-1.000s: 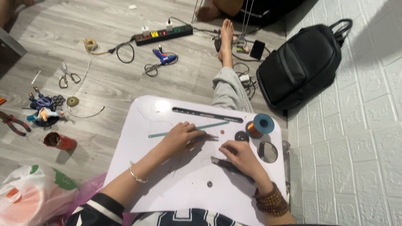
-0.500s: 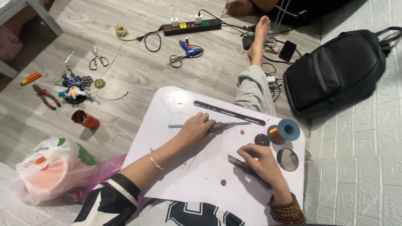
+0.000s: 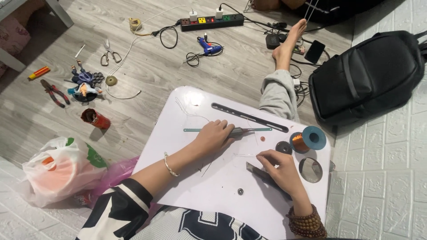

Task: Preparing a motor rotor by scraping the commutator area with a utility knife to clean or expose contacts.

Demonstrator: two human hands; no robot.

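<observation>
Left hand [image 3: 215, 135] lies palm-down on the white desk [image 3: 187, 133], fingers curled closed around a grey pen-shaped tool [image 3: 240, 131] that rests over a thin green strip [image 3: 195, 130]. Right hand [image 3: 278, 169] pinches a fine wire [image 3: 243, 155] between thumb and fingertips, closed on it; a dark flat tool [image 3: 255, 171] lies under the palm (whether it is gripped, cannot tell). Just right of the hands: a blue spool of copper wire [image 3: 307, 140], a dark disc [image 3: 283, 147], a round mirror-like disc [image 3: 310, 170]. Floor: glue gun [image 3: 208, 45], power strip [image 3: 211, 22], black backpack [image 3: 369, 75].
</observation>
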